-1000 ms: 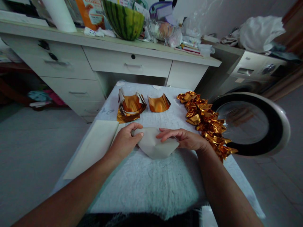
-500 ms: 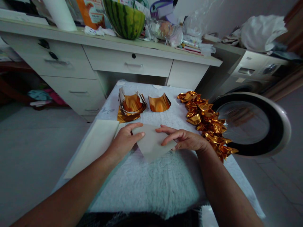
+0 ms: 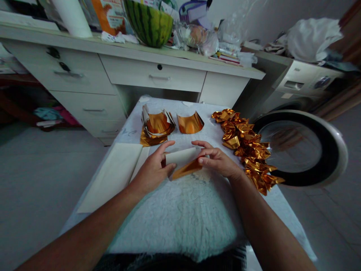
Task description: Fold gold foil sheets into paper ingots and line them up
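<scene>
A small sheet [image 3: 182, 156], white on one face and gold on the other, is curled over between my hands, its gold side showing along the lower edge. My left hand [image 3: 156, 165] pinches its left end between thumb and fingers. At the right end, my right hand [image 3: 216, 160] grips it with thumb and fingers. Beyond them lie a stack of curved gold sheets [image 3: 158, 123] and a single curved gold sheet [image 3: 190, 123]. Folded gold foil pieces [image 3: 245, 145] form a row on the right. White paper [image 3: 113, 175] lies to the left.
The cloth-covered table [image 3: 175, 222] stands before a white drawer cabinet [image 3: 129, 77]. On the counter are a cut watermelon [image 3: 149, 24], a white roll [image 3: 72, 19] and plastic bags. A washing machine's open round door [image 3: 299, 148] is at the right.
The sheet, flat and white side up before, is now bent over so its gold side shows. My right hand has moved slightly left and closed on it.
</scene>
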### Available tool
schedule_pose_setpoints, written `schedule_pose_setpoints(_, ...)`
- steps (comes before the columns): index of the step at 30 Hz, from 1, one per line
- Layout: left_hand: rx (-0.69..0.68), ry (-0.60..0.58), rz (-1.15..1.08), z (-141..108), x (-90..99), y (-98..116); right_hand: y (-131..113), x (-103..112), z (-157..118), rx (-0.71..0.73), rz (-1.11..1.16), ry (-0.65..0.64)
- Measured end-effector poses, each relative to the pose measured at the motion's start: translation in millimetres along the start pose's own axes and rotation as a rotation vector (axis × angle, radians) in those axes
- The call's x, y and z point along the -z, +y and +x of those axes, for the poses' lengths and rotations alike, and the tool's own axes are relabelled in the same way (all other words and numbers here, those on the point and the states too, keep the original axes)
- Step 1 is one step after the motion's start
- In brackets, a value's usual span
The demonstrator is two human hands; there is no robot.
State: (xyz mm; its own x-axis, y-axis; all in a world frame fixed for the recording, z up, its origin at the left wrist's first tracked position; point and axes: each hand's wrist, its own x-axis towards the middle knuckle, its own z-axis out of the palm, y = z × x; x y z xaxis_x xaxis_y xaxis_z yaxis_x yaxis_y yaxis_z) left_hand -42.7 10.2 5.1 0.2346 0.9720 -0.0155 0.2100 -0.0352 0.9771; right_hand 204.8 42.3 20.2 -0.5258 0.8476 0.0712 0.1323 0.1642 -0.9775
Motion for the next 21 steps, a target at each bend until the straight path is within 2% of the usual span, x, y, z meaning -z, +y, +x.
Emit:
schedule_pose_setpoints(3, 0.018, -0.039, -0.079, -2, -1.7, 5, 4, -10, 4, 0.005, 0.039, 0.108)
schedule_pose_setpoints(6, 0.048, -0.071, -0.116, -3, -3.0, 9, 11, -19, 8, -0.033, 0.191, 0.151)
schedule_pose_setpoints(10, 0.034, -0.089, -0.181, -3, -2.0, 8, 14, -25, 11, -0.075, 0.235, 0.209)
schedule_pose_setpoints(15, -0.045, 0.014, -0.125, -5, 2.8, 9, 13, -26, 13, -0.079, 0.241, 0.256)
schedule_pose_setpoints(21, -0.014, -0.019, -0.007, -6, 2.2, 11, 13, -27, 13, -0.086, 0.163, 0.302)
